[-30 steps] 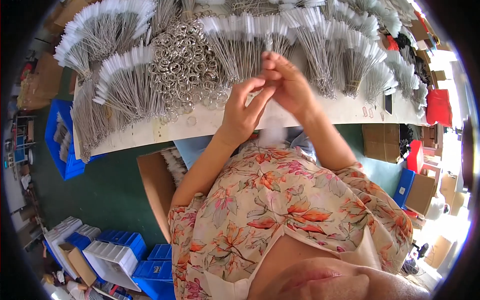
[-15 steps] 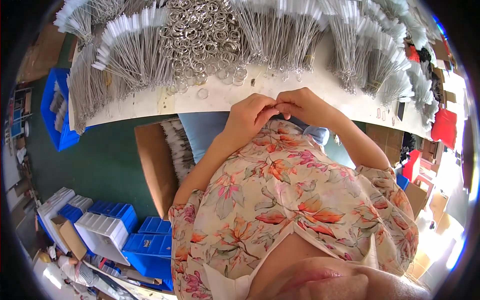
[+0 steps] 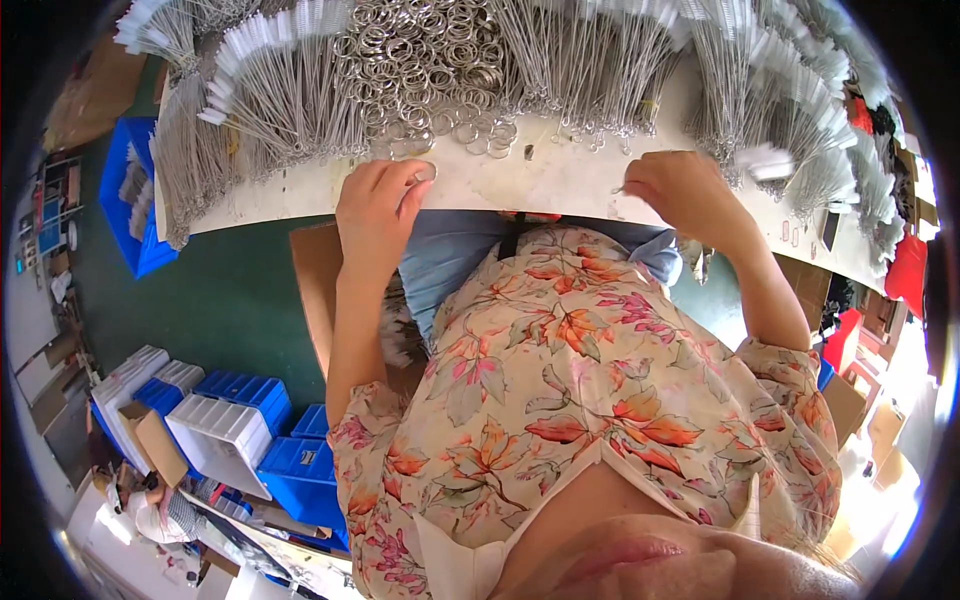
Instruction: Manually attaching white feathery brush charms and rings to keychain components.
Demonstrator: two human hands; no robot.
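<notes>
My left hand (image 3: 375, 215) is at the table's front edge, below the heap of metal rings (image 3: 425, 65). Thumb and forefinger pinch one silvery metal ring (image 3: 427, 172). Farther right, my right hand (image 3: 685, 195) hovers over the edge with its fingers curled together. Something tiny shows at its fingertips, too small and blurred to name. A blurred white brush head (image 3: 765, 162) appears just beyond its knuckles; whether the hand touches that brush cannot be told. Bundles of wire-handled brushes (image 3: 585, 75) lie behind both hands, their looped ends toward me.
More wire brushes (image 3: 265, 90) cover the left part of the white table (image 3: 560, 175). A blue crate (image 3: 130, 215) stands beyond the table's left end. Several blue and white bins (image 3: 225, 430) are stacked on the green floor, and a cardboard box (image 3: 315, 280) sits by my left arm.
My hands were together at the table edge and have parted. The left moved left and now pinches a ring; the right moved right. A blurred brush head has appeared beside the right hand.
</notes>
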